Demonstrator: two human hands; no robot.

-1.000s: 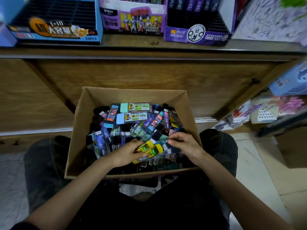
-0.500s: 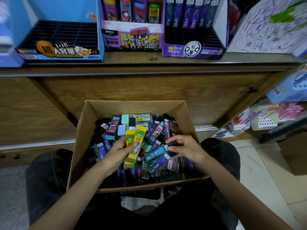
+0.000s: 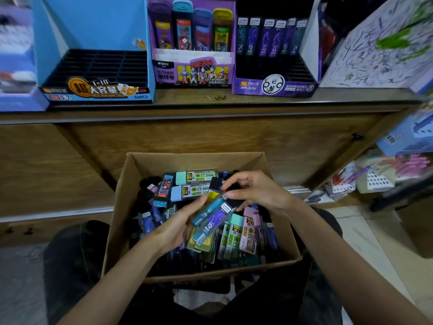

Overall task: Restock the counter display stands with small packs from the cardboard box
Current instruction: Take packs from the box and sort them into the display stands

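Left hand (image 3: 177, 227) and right hand (image 3: 261, 191) both clasp a bundle of packs (image 3: 212, 218) over the cardboard box (image 3: 120, 207). Lower packs hidden, count unclear. Three display stands (image 3: 194, 73) visible.

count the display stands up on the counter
3: blue stand at left, Ultraman stand in the middle, dark purple stand at right. A blurred box at the far left edge may be a fourth.

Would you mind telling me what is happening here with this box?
Over an open brown cardboard box of small colourful packs, the left hand holds a fan of slim packs, teal and purple on top, while the right hand pinches their dark upper ends. On the wooden counter above, the blue cardboard display stand shows only bare black slots, and the dark purple stand has one back row filled.
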